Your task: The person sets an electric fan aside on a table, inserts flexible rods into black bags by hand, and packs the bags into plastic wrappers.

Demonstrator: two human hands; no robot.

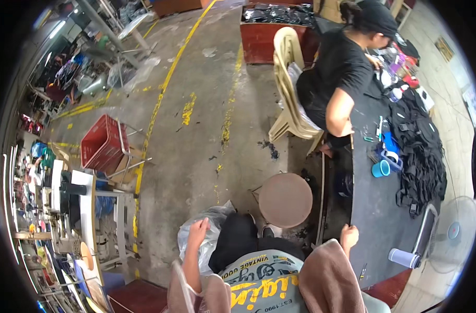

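Note:
My left hand is curled closed in front of me, over a clear plastic bag beside my dark trousers. Nothing shows poking out of its fingers. Along the near edge of a dark work table, my right hand is also closed, with no object visible in it. It overlaps the table edge in the picture; whether it touches cannot be made out. Nearest to it on the tabletop lie small thread snips. A white and blue cylinder rests farther right.
A round brown stool stands ahead. Beyond it, a person in black sits on stacked beige chairs at the table. Black strapped goods, a blue cup and a fan are right. A red crate stands left.

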